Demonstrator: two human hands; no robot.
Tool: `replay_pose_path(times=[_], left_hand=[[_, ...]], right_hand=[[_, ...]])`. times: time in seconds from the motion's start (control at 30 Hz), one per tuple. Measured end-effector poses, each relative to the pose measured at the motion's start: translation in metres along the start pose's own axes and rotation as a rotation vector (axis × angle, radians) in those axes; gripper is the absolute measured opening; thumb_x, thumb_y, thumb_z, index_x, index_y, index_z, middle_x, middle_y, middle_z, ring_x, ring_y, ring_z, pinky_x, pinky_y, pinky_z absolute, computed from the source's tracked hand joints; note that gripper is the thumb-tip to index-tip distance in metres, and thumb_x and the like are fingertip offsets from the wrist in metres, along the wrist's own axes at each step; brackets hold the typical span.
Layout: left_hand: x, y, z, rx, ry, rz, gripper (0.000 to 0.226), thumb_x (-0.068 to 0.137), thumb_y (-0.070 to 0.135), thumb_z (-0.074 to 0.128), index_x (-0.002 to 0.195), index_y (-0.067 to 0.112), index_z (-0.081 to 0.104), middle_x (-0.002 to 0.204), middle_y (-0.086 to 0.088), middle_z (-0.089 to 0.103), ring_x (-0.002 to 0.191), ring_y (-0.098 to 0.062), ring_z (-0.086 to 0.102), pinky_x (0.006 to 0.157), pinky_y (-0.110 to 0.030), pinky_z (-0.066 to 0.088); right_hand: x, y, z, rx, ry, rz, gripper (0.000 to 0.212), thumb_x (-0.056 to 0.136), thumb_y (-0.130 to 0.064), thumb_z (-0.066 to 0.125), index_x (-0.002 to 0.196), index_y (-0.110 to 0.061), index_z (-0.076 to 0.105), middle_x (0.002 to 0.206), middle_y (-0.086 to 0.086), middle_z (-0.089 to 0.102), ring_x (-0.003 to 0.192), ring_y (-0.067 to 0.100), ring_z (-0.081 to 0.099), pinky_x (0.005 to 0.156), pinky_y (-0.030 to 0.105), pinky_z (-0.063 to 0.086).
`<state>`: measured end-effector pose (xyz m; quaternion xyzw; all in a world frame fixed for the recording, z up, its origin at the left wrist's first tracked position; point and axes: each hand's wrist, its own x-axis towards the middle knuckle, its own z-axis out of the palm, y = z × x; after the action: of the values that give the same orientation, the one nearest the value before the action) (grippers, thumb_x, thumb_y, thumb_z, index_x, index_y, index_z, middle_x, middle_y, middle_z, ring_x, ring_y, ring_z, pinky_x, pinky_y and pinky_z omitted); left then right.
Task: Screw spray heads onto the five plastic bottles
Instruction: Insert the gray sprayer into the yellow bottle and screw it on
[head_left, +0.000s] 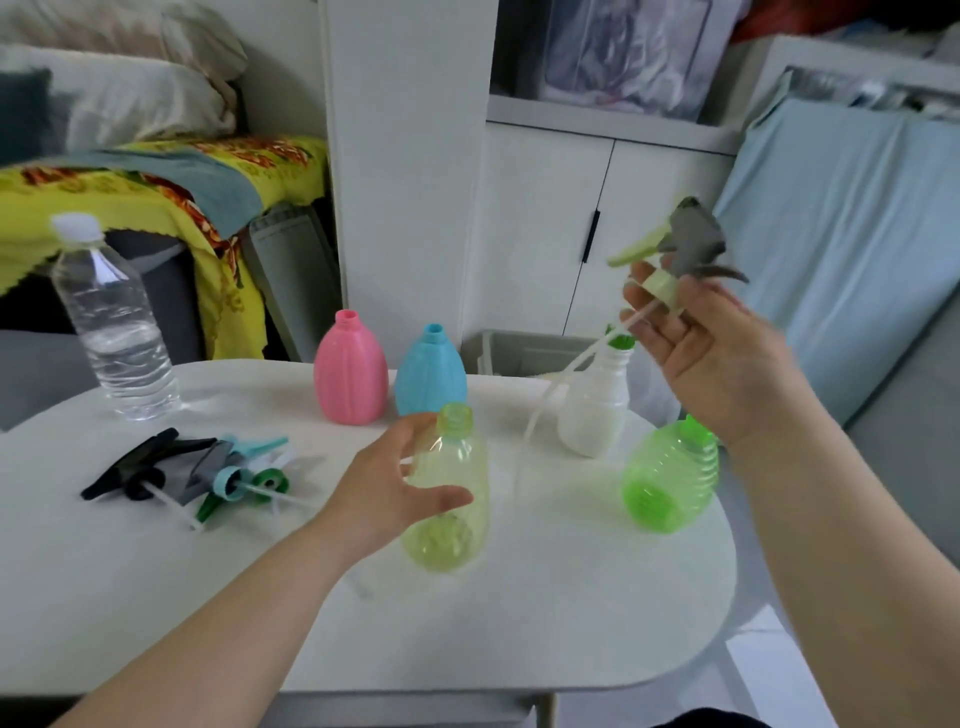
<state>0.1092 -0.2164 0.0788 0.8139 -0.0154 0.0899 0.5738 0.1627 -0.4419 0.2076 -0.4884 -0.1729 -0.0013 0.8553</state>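
My right hand (711, 353) holds a grey and pale-green spray head (680, 244) up in the air, its long clear tube hanging down to the left. My left hand (400, 488) is spread around the yellow-green transparent bottle (452, 514) in the middle of the white table (571, 597), fingers not closed on it. Behind stand a pink bottle (350, 379), a blue bottle (431, 374) and a white bottle (597, 405), all uncapped. A bright green bottle (670, 478) leans on the right. Several loose spray heads (208, 473) lie at the left.
A clear water bottle (111, 332) with a white cap stands at the table's far left. A grey bin (524, 353) sits behind the table by white cupboards (545, 208). A yellow patterned cloth (156, 192) drapes over furniture on the left.
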Motion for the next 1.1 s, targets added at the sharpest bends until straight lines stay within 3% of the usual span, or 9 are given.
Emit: replay_pose_path(times=[0.1, 0.33, 0.57, 0.7, 0.83, 0.97, 1.03, 1.1], left_hand=[[0.000, 0.000, -0.001, -0.005, -0.007, 0.013, 0.065, 0.057, 0.018, 0.082, 0.103, 0.041, 0.042, 0.103, 0.021, 0.053, 0.105, -0.005, 0.050, 0.085, -0.019, 0.036], [0.002, 0.000, -0.005, 0.006, -0.051, 0.017, 0.067, 0.057, 0.018, 0.082, 0.104, 0.036, 0.039, 0.109, 0.010, 0.052, 0.107, -0.009, 0.048, 0.089, -0.022, 0.035], [0.002, -0.001, -0.005, -0.002, -0.051, 0.026, 0.063, 0.057, 0.020, 0.082, 0.094, 0.043, 0.036, 0.099, 0.027, 0.046, 0.103, -0.005, 0.047, 0.081, -0.011, 0.034], [0.002, 0.000, -0.006, -0.005, -0.057, 0.034, 0.061, 0.057, 0.020, 0.082, 0.090, 0.044, 0.037, 0.099, 0.027, 0.047, 0.102, -0.004, 0.047, 0.079, -0.011, 0.034], [0.001, -0.002, -0.006, -0.003, -0.055, 0.036, 0.061, 0.058, 0.021, 0.082, 0.097, 0.039, 0.039, 0.100, 0.024, 0.049, 0.105, -0.007, 0.048, 0.087, -0.017, 0.034], [0.001, -0.002, -0.005, 0.026, -0.045, 0.048, 0.060, 0.058, 0.024, 0.081, 0.098, 0.037, 0.039, 0.098, 0.024, 0.049, 0.104, -0.008, 0.049, 0.089, -0.021, 0.035], [0.001, -0.003, -0.005, 0.009, -0.045, 0.038, 0.061, 0.057, 0.024, 0.082, 0.099, 0.038, 0.040, 0.099, 0.024, 0.050, 0.104, -0.008, 0.049, 0.089, -0.021, 0.035], [0.001, -0.004, -0.005, -0.007, -0.045, 0.031, 0.061, 0.057, 0.024, 0.082, 0.096, 0.042, 0.039, 0.100, 0.025, 0.049, 0.104, -0.007, 0.049, 0.089, -0.020, 0.035]], right_hand=[[0.003, -0.013, 0.022, 0.050, -0.036, -0.093, 0.009, 0.085, -0.011, 0.044, 0.085, -0.012, 0.053, 0.072, -0.004, 0.074, 0.073, 0.010, 0.070, 0.069, 0.022, 0.056], [0.007, -0.010, 0.059, 0.081, -0.075, -0.132, 0.011, 0.087, -0.006, 0.044, 0.085, -0.008, 0.055, 0.073, -0.002, 0.074, 0.074, 0.014, 0.070, 0.076, 0.026, 0.056], [0.012, -0.011, 0.066, 0.059, -0.087, -0.164, 0.012, 0.088, -0.006, 0.044, 0.085, -0.008, 0.055, 0.073, -0.002, 0.074, 0.074, 0.014, 0.070, 0.076, 0.026, 0.056], [0.016, -0.009, 0.065, 0.043, -0.130, -0.189, 0.012, 0.086, -0.006, 0.046, 0.088, -0.009, 0.057, 0.076, -0.002, 0.074, 0.077, 0.015, 0.070, 0.076, 0.026, 0.056], [0.014, 0.017, 0.062, -0.069, -0.149, -0.101, 0.015, 0.084, -0.002, 0.047, 0.086, -0.011, 0.059, 0.076, -0.004, 0.074, 0.075, 0.015, 0.070, 0.073, 0.025, 0.056], [-0.001, 0.059, 0.054, -0.377, -0.222, 0.015, 0.022, 0.077, 0.002, 0.056, 0.082, -0.019, 0.062, 0.075, -0.011, 0.073, 0.076, 0.009, 0.068, 0.068, 0.019, 0.054], [-0.008, 0.079, 0.046, -0.443, -0.264, 0.091, 0.024, 0.078, 0.003, 0.057, 0.083, -0.020, 0.062, 0.081, -0.007, 0.072, 0.085, 0.013, 0.065, 0.078, 0.023, 0.055], [-0.014, 0.090, 0.040, -0.433, -0.288, 0.163, 0.022, 0.077, 0.002, 0.058, 0.082, -0.019, 0.062, 0.092, 0.014, 0.069, 0.092, 0.015, 0.064, 0.090, 0.029, 0.051]])
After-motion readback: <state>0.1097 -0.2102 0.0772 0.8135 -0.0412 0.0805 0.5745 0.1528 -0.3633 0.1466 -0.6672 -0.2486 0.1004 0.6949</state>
